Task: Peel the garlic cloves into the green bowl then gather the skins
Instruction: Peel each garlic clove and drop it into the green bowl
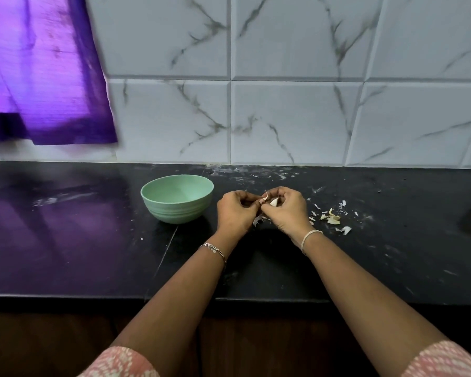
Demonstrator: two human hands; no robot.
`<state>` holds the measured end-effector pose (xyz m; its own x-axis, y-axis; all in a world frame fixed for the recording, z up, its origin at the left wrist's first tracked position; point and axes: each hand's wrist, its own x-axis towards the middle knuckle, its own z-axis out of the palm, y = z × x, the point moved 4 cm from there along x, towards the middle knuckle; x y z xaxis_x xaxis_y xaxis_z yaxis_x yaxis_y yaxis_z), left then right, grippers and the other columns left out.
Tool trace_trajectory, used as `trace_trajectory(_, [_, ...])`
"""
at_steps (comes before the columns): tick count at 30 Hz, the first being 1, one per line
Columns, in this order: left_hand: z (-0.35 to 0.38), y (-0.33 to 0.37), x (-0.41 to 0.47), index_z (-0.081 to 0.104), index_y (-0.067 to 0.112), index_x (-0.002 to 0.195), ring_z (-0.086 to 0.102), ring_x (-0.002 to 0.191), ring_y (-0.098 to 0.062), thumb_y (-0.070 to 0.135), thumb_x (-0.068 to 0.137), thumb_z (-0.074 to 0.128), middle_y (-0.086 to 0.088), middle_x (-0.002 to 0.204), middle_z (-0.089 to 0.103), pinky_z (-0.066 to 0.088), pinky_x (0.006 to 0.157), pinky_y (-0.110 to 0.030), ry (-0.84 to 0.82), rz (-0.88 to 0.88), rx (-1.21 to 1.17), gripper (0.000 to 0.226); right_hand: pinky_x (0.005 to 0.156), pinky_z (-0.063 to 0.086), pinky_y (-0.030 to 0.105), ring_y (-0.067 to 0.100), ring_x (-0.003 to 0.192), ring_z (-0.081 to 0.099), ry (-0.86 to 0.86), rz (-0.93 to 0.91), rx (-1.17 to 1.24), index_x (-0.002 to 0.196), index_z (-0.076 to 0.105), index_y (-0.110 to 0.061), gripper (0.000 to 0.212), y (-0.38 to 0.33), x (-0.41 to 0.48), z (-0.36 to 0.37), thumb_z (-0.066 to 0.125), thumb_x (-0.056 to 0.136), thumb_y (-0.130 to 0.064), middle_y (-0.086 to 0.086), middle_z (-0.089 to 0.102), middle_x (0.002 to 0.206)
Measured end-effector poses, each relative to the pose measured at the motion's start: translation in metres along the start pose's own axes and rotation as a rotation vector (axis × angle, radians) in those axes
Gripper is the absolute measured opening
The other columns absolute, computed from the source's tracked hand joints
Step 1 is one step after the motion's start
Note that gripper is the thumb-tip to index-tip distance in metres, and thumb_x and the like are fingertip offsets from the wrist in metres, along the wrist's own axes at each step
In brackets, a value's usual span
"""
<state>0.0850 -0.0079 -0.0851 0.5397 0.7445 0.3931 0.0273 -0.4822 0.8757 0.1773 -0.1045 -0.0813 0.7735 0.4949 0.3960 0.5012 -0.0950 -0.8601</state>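
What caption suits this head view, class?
Left hand and right hand peel a garlic clove beside the green bowl, skins nearby.

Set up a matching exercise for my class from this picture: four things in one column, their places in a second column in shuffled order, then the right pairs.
Column A
1. green bowl
2. garlic clove
3. garlic skins
4. chain bracelet

Column B
a. around the wrist of the left hand
b. pinched between the left hand and the right hand
c. on the counter, left of both hands
d. scattered on the counter, right of both hands

Pairs: 1-c, 2-b, 3-d, 4-a
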Motion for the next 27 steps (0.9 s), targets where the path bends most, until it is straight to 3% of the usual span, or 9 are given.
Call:
trace_trajectory(2, [0.000,-0.002,0.002,0.076,0.013,0.085,0.066,0.068,-0.007,0.012,0.082,0.075,0.002,0.075,0.071,0.055,0.071,-0.020,-0.011,-0.026,-0.055,0.003,0.074,0.059,0.034,0.013,0.075,0.070,-0.001,-0.001,0.008,0.070,0.066,-0.027,0.018,0.002,0.002,0.000,0.078,0.069,-0.014,-0.004,0.073,0.076])
trace_trajectory(5, [0.002,-0.009,0.004,0.073,0.014,0.084,0.063,0.060,-0.010,0.007,0.087,0.069,-0.004,0.072,0.070,0.053,0.064,-0.026,-0.043,-0.147,-0.236,0.008,0.079,0.059,0.039,0.016,0.078,0.072,-0.049,-0.003,0.041,0.077,0.068,-0.027,0.021,0.005,0.002,0.002,0.075,0.072,-0.009,-0.001,0.074,0.081])
trace_trajectory(9, [0.003,-0.012,0.003,0.068,0.013,0.087,0.056,0.049,-0.004,0.002,0.094,0.057,-0.003,0.070,0.064,0.050,0.052,-0.018,-0.090,-0.269,-0.401,0.017,0.082,0.055,0.029,0.015,0.083,0.069,-0.079,-0.106,-0.226,0.100,0.068,-0.027,0.029,0.009,0.002,-0.001,0.069,0.078,-0.008,-0.008,0.071,0.087])
trace_trajectory(15, [-0.002,-0.011,0.001,0.068,0.003,0.102,0.062,0.070,-0.015,-0.010,0.087,0.061,-0.008,0.081,0.068,0.056,0.066,-0.020,-0.135,-0.293,-0.553,0.021,0.093,0.043,0.029,0.018,0.112,0.056,-0.019,-0.289,-0.412,0.120,0.066,-0.020,0.027,-0.002,0.000,-0.006,0.057,0.095,-0.020,-0.002,0.069,0.114])
trace_trajectory(19, [-0.003,-0.007,0.000,0.067,0.012,0.093,0.064,0.065,-0.013,-0.014,0.080,0.067,-0.010,0.083,0.069,0.056,0.060,-0.021,-0.170,-0.213,-0.535,0.030,0.082,0.050,0.030,0.016,0.091,0.064,-0.092,-0.300,-0.256,0.113,0.070,-0.018,0.024,-0.005,-0.001,-0.003,0.058,0.096,-0.030,-0.003,0.071,0.098])
trace_trajectory(24, [-0.006,-0.006,0.004,0.063,0.017,0.086,0.066,0.078,-0.017,-0.007,0.072,0.078,-0.005,0.082,0.069,0.057,0.077,-0.031,-0.072,-0.099,-0.312,0.032,0.069,0.051,0.022,0.010,0.073,0.064,-0.098,-0.222,-0.188,0.094,0.073,-0.023,0.015,0.001,0.005,-0.001,0.071,0.085,-0.012,-0.006,0.071,0.082])
trace_trajectory(27, [-0.007,-0.004,0.005,0.064,0.019,0.079,0.067,0.074,-0.016,0.003,0.075,0.080,-0.001,0.078,0.069,0.057,0.075,-0.029,-0.029,-0.038,-0.122,0.023,0.066,0.053,0.022,0.010,0.069,0.064,-0.103,-0.122,-0.023,0.091,0.074,-0.017,0.012,0.001,0.004,-0.002,0.073,0.082,-0.009,-0.002,0.073,0.080])
